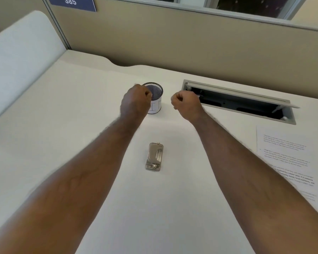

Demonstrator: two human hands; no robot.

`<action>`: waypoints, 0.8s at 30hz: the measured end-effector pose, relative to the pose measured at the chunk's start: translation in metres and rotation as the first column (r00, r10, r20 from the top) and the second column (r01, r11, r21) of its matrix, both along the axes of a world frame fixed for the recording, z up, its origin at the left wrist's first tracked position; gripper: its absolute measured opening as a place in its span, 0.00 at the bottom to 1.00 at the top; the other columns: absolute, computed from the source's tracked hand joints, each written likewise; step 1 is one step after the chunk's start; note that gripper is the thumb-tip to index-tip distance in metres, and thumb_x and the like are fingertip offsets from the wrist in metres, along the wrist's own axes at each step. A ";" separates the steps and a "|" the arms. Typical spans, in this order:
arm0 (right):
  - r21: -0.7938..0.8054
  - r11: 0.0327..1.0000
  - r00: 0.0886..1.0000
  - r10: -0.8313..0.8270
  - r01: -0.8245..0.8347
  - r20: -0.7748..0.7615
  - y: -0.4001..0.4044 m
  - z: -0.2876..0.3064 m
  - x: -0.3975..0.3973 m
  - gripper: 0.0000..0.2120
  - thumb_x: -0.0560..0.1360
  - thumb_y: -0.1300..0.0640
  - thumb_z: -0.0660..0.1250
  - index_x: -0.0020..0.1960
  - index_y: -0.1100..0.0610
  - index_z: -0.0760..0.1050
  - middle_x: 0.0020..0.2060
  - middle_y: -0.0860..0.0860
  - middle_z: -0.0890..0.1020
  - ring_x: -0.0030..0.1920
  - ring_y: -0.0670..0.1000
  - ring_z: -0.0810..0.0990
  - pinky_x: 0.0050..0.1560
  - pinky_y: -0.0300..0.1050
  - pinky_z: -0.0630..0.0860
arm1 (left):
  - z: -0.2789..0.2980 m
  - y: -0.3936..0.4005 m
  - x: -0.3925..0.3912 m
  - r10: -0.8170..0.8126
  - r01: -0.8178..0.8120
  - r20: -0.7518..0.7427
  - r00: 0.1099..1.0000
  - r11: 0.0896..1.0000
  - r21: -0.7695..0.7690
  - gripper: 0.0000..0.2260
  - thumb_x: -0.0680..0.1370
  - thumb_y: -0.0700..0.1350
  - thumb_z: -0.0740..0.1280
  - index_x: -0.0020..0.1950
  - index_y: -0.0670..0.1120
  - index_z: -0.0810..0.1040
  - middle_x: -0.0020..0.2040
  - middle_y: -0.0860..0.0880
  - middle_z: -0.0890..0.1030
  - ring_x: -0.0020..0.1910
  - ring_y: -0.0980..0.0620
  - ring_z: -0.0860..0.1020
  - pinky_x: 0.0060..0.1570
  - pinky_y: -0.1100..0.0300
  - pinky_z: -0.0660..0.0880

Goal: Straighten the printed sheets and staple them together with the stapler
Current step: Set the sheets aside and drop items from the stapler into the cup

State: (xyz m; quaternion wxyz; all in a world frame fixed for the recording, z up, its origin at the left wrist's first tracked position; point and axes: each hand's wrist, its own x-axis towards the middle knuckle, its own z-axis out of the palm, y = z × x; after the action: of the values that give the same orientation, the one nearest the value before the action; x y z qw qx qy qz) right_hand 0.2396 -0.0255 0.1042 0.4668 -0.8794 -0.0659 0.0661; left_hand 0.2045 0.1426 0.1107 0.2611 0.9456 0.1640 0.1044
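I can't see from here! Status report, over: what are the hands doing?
Both hands, left and right, fisted, empty. Stapler untouched between the arms. Sheets loose at right. Cup behind left hand, not blocking.

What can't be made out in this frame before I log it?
Head view only:
- Printed sheets: cut off by the right edge and the right forearm; text too small to read, count unclear.
- Mesh cup: left side hidden behind the left hand.
- Right hand: fingers curled into a fist, contents unseen.
- Stapler: loaded or not, unknowable.
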 end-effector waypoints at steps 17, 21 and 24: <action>-0.300 0.952 0.997 0.066 -0.053 0.032 0.071 -0.002 0.060 0.06 0.71 0.62 0.67 0.41 0.53 0.82 0.42 0.51 0.85 0.45 0.54 0.82 0.45 0.48 0.81 | 0.007 0.026 0.069 -0.039 0.055 -0.185 0.982 0.995 0.084 0.12 0.73 0.42 0.65 0.50 0.55 0.83 0.50 0.49 0.83 0.47 0.43 0.80 0.42 0.57 0.75; -0.288 0.955 0.997 0.075 -0.067 0.017 0.074 -0.003 0.062 0.07 0.72 0.61 0.67 0.43 0.54 0.83 0.42 0.52 0.85 0.45 0.56 0.83 0.46 0.51 0.82 | 0.004 0.030 0.072 -0.045 0.068 -0.183 0.982 0.990 0.121 0.12 0.73 0.40 0.64 0.50 0.52 0.82 0.51 0.48 0.83 0.48 0.43 0.80 0.42 0.57 0.74; -0.298 0.952 0.997 0.073 -0.070 -0.003 0.075 -0.002 0.061 0.08 0.73 0.60 0.64 0.45 0.53 0.83 0.39 0.55 0.85 0.43 0.59 0.84 0.47 0.54 0.82 | 0.004 0.031 0.072 -0.076 0.105 -0.225 0.971 0.987 0.124 0.13 0.73 0.40 0.64 0.52 0.52 0.83 0.51 0.47 0.82 0.47 0.42 0.80 0.42 0.57 0.74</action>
State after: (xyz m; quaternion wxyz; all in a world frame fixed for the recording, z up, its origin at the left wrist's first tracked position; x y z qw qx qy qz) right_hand 0.3008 0.0493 0.1025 0.3260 -0.9370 -0.0888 0.0887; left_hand 0.2763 0.1735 0.1146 0.1813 0.9733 0.1410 -0.0019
